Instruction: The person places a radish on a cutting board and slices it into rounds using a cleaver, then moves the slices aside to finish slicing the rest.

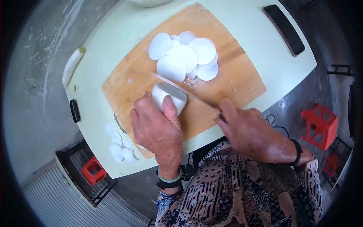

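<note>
From the head view, our left hand (157, 130) is gripping the radish piece (159, 99) on the board's (230, 56) near left; our right hand (253, 134) is clasping the knife (200, 101). Slices (183, 58) are lying beyond. For evenness, we should be aligning the blade with the cut face, tucking our left thumb safely back.
</note>
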